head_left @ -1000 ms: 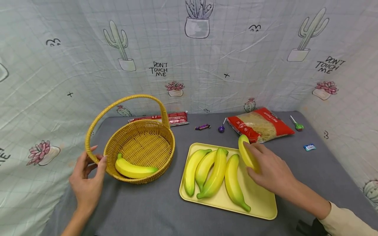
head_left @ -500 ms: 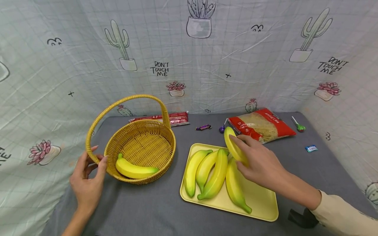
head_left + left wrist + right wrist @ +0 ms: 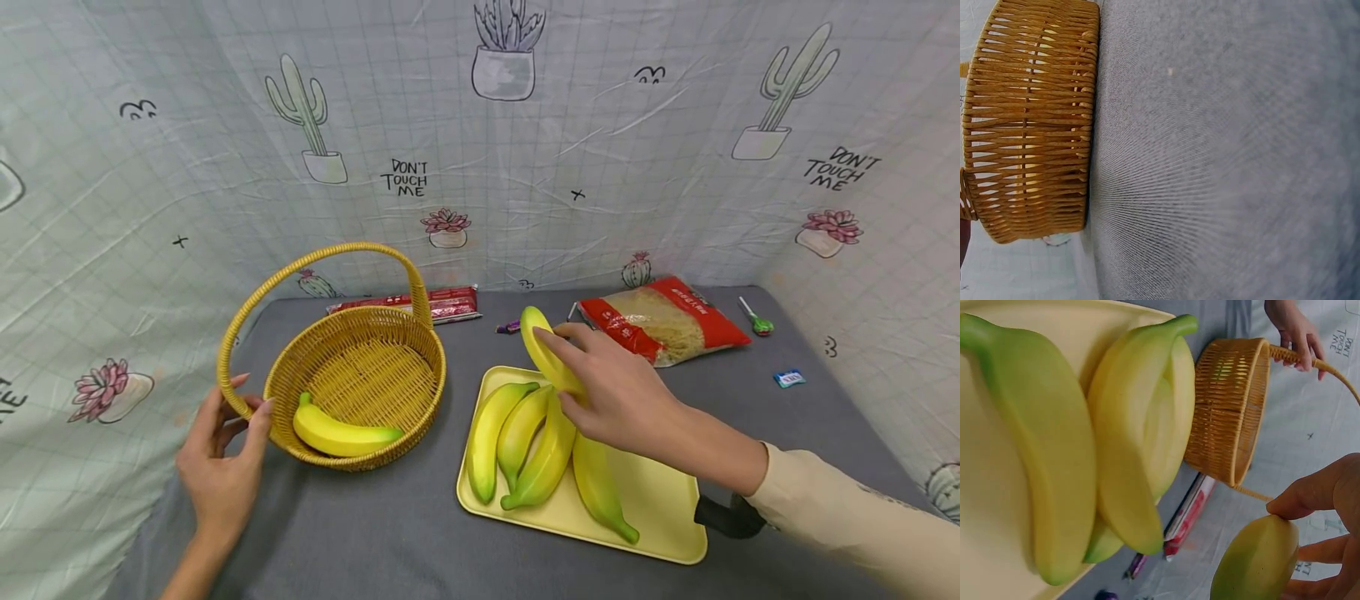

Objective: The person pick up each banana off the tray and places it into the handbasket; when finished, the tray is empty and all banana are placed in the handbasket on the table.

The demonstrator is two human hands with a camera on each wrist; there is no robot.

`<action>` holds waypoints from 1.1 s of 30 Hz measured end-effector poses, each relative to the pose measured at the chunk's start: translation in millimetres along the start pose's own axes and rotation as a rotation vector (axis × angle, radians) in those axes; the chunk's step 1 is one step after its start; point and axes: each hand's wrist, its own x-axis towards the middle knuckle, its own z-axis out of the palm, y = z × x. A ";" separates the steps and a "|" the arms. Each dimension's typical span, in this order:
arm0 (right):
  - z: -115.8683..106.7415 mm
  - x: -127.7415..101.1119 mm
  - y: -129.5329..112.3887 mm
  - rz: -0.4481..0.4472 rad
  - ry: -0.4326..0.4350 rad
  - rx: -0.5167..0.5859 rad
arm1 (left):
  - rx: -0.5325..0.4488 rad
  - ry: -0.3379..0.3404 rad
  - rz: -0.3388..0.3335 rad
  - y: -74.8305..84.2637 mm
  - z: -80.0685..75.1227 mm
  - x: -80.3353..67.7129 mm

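Observation:
My left hand (image 3: 225,467) pinches the base of the handle of a yellow wicker basket (image 3: 431,400), at its left side. Inside the basket one banana (image 3: 345,432) lies along the near wall. My right hand (image 3: 626,396) grips another banana (image 3: 542,346) between thumb and fingers, raised over the back edge of a pale yellow tray (image 3: 660,517). In the right wrist view this held banana (image 3: 1257,559) shows end-on under the thumb. Several bananas (image 3: 491,442) lie on the tray, two of them crossed; my right hand partly covers the rightmost one (image 3: 603,492).
Behind the basket lies a long red packet (image 3: 453,304). A red bag of noodle-like food (image 3: 667,321) sits behind the tray, near a purple-wrapped candy (image 3: 508,327). Farther right are a green lollipop (image 3: 761,325) and a small blue packet (image 3: 789,379). A patterned cloth (image 3: 525,167) hangs behind.
My right hand has carried the held banana leftward and slightly up, from the tray's right part to over its back middle. The left hand stays on the basket handle.

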 end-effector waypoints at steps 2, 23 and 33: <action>-0.9 5.3 -2.8 -0.018 -0.001 0.004 | -0.001 0.000 -0.002 -0.5 0.2 0.2; 0.3 63.5 -42.2 -0.128 -0.165 0.055 | 0.010 -0.004 -0.001 2.4 1.3 1.6; 12.8 87.7 -66.2 -0.190 -0.244 0.053 | 0.012 -0.014 -0.008 0.3 -0.7 -1.6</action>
